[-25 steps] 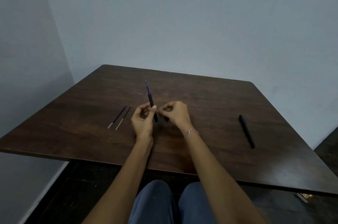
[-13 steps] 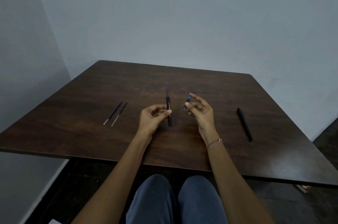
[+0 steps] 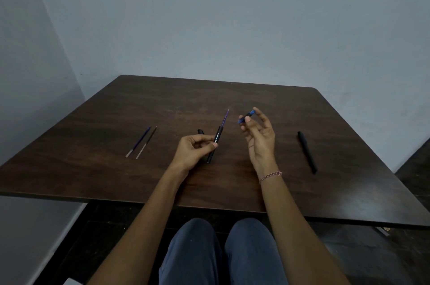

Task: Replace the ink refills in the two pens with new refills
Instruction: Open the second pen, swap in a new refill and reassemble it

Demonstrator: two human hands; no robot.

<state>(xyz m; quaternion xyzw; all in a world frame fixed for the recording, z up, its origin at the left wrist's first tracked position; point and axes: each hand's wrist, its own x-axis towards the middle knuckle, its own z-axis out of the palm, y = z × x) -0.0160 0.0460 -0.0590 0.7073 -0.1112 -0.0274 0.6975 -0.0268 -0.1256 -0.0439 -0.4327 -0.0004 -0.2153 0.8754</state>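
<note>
Dark wooden surface (image 3: 111,168) set against pale blue-grey walls carries two loose refills (image 3: 138,141) side by side at the left, a second black pen (image 3: 307,152) well apart at the right, and a small black piece (image 3: 200,131) just behind the left hand (image 3: 194,151). That hand's fingers curl round a black pen barrel (image 3: 215,144), held tilted with a violet refill (image 3: 226,118) sticking out of its far end. Beside it the right hand (image 3: 260,143), palm up, pinches a short blue-and-black pen section (image 3: 246,116) between thumb and fingertips.
</note>
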